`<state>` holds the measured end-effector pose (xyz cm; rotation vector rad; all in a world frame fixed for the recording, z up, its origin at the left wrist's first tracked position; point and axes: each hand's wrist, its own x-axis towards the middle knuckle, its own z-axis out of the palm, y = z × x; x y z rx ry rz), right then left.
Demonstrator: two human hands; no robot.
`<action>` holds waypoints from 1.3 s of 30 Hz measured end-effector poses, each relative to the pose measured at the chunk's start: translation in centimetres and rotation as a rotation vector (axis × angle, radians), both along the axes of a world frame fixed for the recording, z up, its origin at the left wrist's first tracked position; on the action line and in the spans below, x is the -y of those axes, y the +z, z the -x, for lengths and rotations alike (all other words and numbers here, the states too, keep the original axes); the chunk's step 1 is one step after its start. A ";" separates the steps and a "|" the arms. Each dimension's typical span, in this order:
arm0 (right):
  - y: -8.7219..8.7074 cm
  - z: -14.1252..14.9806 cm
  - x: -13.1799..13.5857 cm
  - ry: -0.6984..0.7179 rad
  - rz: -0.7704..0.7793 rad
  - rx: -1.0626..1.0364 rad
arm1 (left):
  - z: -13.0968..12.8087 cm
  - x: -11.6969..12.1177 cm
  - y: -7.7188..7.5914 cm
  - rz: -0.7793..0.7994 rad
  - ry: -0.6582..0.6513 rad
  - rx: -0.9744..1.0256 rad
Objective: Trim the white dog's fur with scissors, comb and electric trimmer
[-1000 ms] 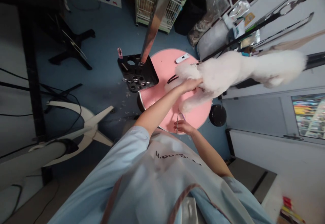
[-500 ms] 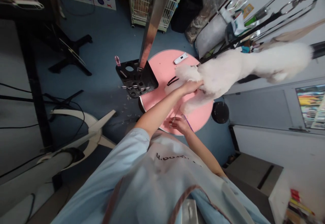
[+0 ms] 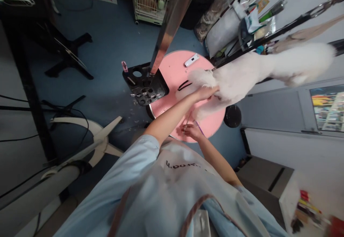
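Silver scissors [image 3: 187, 122] now slant more, held by our right hand [image 3: 192, 131]. Our left hand [image 3: 205, 93] stays against the dog [image 3: 238, 75], grip unclear.

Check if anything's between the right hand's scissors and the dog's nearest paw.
Nothing visible. The scissors extend from the right hand toward the paw, no object crossing. The left hand is at the dog, off that line.
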<state>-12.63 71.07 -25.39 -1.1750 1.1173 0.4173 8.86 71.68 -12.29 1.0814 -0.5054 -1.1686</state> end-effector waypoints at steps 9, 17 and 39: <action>1.3 3.2 2.7 0.169 0.024 -0.190 | 0.1 0.8 -0.9 0.102 0.001 0.080; 2.8 3.7 4.1 0.309 0.072 -0.254 | 0.4 1.2 -1.5 0.098 0.048 0.119; 8.9 3.9 11.7 0.579 -0.378 -0.169 | 3.5 -0.2 0.3 -0.018 0.391 0.034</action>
